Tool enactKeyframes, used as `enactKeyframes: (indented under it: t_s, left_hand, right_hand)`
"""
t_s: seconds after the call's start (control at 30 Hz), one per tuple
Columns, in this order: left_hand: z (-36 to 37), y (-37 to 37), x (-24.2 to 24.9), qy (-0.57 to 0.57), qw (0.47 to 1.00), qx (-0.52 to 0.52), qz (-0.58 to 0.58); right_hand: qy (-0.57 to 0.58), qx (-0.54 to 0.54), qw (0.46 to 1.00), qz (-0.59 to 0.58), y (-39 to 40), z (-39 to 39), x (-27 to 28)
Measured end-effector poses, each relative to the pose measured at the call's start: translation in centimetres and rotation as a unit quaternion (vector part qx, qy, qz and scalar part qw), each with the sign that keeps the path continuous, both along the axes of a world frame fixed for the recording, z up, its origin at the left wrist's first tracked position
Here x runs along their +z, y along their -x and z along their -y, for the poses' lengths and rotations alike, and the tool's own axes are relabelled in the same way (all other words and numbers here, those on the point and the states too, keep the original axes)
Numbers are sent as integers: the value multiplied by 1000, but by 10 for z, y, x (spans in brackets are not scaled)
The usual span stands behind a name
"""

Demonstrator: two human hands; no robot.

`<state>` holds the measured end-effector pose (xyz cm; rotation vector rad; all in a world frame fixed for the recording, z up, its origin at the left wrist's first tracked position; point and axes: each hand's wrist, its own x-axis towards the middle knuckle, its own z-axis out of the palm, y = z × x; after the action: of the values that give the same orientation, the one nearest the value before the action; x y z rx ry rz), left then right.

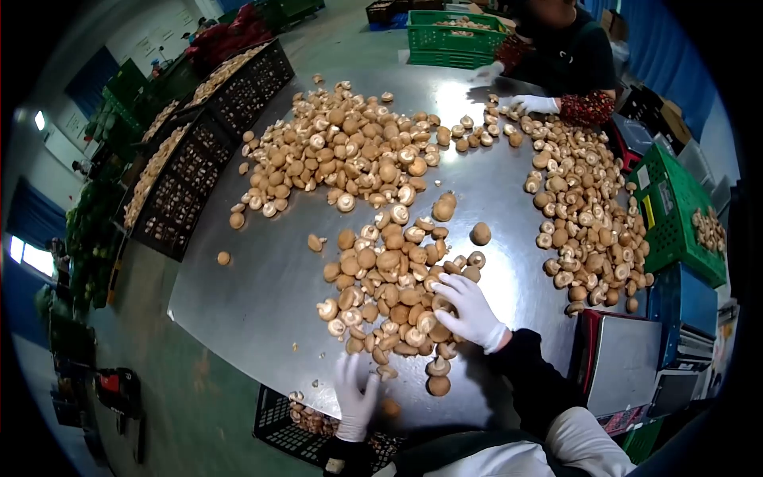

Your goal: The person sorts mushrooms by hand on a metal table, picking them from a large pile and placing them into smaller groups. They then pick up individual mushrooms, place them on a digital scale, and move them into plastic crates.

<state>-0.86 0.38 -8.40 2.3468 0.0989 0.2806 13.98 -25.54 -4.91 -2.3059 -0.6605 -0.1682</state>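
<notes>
A near heap of brown-capped mushrooms (389,278) lies on the metal table (246,310) in front of me. My right hand (470,312), in a white glove, rests at the heap's right side. Its fingers are spread and touch the mushrooms there; no mushroom is plainly gripped. My left hand (355,397), also gloved in white, is at the table's near edge, below the heap. Its fingers are stretched out with the thumb apart, and nothing shows in it. Just under it stands a black crate (278,429) with mushrooms inside, partly hidden by that hand and arm.
A larger mushroom pile (342,151) lies farther back, another (592,215) along the right. Across the table, a co-worker's gloved hands (531,104) touch mushrooms. Black crates (187,187) of mushrooms line the left; a green crate (664,207) and a flat-topped scale (624,362) stand right.
</notes>
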Motion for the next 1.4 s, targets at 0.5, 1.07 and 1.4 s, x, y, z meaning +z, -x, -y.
enactKeyframes:
  t_s: [0.5, 1.07, 1.4]
  left_hand:
    - [32, 44, -21, 6, 1000, -21, 3]
    - [45, -28, -13, -204, 977, -49, -47]
    - [38, -49, -5, -101, 990, -44, -89]
  right_hand:
    - [172, 4, 985, 29, 49, -9, -19]
    - [-724, -21, 268, -635, 105, 51, -8]
    - [-684, -42, 329, -649, 121, 40, -10]
